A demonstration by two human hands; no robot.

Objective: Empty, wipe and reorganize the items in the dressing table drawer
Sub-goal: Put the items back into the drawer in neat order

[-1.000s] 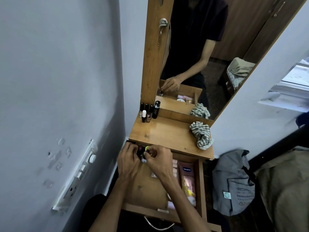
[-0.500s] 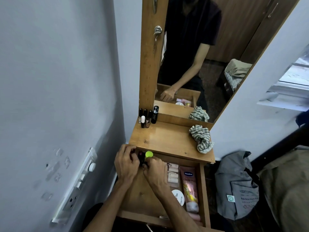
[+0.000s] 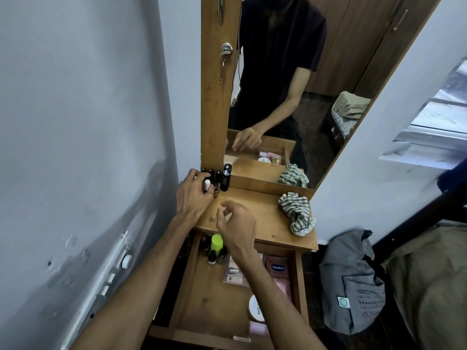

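Your drawer (image 3: 192, 279) stands pulled out below the desk (image 3: 262, 218), and judging by how tidily it is laid out, you look to be in the refilling stage rather than the emptying one, though nothing here proves the wipe is done. Inside, a lime-capped bottle (image 3: 216, 242) and a few small dark bottles (image 3: 211, 257) stand grouped in the back left corner, a row of flat pale packets (image 3: 233, 274) lies along the middle, a pink Vaseline tube (image 3: 278, 271) runs along the right wall, and a round white tub (image 3: 254, 308) sits near the front. The wide left floor of the drawer is bare wood, so there is room for more. What seems left is the cluster of small vials (image 3: 214, 181) and the black tube (image 3: 225, 177) at the back left of the desk against the mirror frame. Your left hand (image 3: 193, 195) is curled round those vials, fingertips on a white-capped one (image 3: 207, 185); whether it grips it firmly I cannot tell. Your right hand (image 3: 236, 223) hovers over the desk edge, fingers loosely curled and holding nothing. The striped cloth (image 3: 297, 213) lies crumpled on the desk's right side, well apart from both hands.
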